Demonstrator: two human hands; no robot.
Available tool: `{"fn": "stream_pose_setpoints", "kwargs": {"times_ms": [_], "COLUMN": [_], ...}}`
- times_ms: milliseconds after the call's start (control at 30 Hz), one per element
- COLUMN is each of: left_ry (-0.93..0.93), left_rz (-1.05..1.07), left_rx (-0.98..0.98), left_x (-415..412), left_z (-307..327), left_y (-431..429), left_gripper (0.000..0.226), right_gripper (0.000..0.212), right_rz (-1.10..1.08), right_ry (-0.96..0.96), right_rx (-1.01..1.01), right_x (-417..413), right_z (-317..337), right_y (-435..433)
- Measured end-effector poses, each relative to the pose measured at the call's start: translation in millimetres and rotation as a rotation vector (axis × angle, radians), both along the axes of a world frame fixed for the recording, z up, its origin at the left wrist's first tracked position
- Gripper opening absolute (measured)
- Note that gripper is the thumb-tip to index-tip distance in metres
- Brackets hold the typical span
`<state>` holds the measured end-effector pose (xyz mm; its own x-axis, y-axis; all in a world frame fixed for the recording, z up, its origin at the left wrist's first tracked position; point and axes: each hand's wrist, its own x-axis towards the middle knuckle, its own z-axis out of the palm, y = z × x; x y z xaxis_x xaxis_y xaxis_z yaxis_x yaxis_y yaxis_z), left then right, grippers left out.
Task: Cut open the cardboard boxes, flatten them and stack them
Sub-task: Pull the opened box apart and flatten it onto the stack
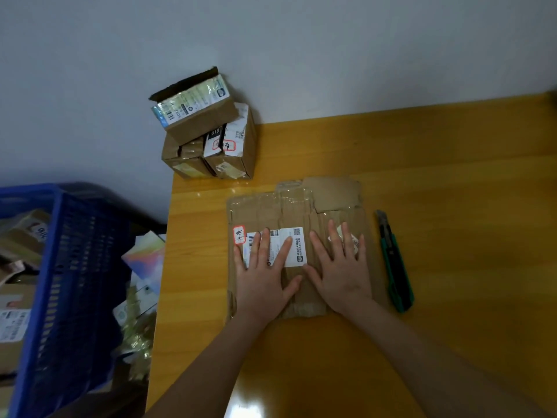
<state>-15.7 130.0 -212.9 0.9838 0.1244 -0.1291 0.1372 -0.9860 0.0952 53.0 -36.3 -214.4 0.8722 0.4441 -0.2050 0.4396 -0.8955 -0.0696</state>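
A flattened brown cardboard box [301, 206] with a white shipping label lies on the yellow wooden table [452, 176]. My left hand [265, 273] presses flat on its labelled left part, fingers straight and spread. My right hand [342, 267] presses flat on its right part beside it. A green utility knife [394, 263] lies on the table just right of the box, apart from my right hand. At the table's back left corner two unflattened boxes stand stacked: a larger taped box [211, 158] below and a smaller box with an open flap [193, 107] tilted on top.
A blue plastic crate [69, 282] holding more boxes and packaging stands left of the table, lower down. Loose papers and wrappers [141, 282] lie between crate and table edge. A grey wall runs behind the table.
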Motion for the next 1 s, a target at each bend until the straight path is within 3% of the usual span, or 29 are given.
{"fn": "stream_pose_setpoints", "kwargs": {"times_ms": [333, 500, 567, 667, 800, 900, 1000], "left_ry": [-0.024, -0.016, 0.005, -0.015, 0.034, 0.088, 0.077], "left_rz": [0.000, -0.012, 0.080, 0.382, 0.633, 0.733, 0.769], "left_rx": [-0.006, -0.075, -0.107, -0.224, -0.475, -0.652, -0.694], "left_x": [-2, -2, -5, -10, -12, -7, -8], "left_z": [-2, 11, 21, 42, 56, 54, 53], "left_y": [0, 11, 19, 30, 40, 44, 45], "left_gripper": [0.071, 0.062, 0.067, 0.080, 0.078, 0.067, 0.047], "right_gripper": [0.065, 0.056, 0.060, 0.071, 0.086, 0.093, 0.103], "right_rz": [-0.025, -0.015, -0.054, -0.271, -0.408, -0.488, -0.599], "right_ry": [-0.025, 0.059, 0.074, 0.073, 0.243, 0.291, 0.339], "right_rx": [0.059, 0.094, 0.103, 0.150, 0.118, 0.096, 0.124], "right_x": [-3, 2, 6, 8, 6, 6, 11], "right_z": [8, 17, 31, 55, 68, 69, 69], "right_y": [0, -4, -9, -21, -28, -25, -24]}}
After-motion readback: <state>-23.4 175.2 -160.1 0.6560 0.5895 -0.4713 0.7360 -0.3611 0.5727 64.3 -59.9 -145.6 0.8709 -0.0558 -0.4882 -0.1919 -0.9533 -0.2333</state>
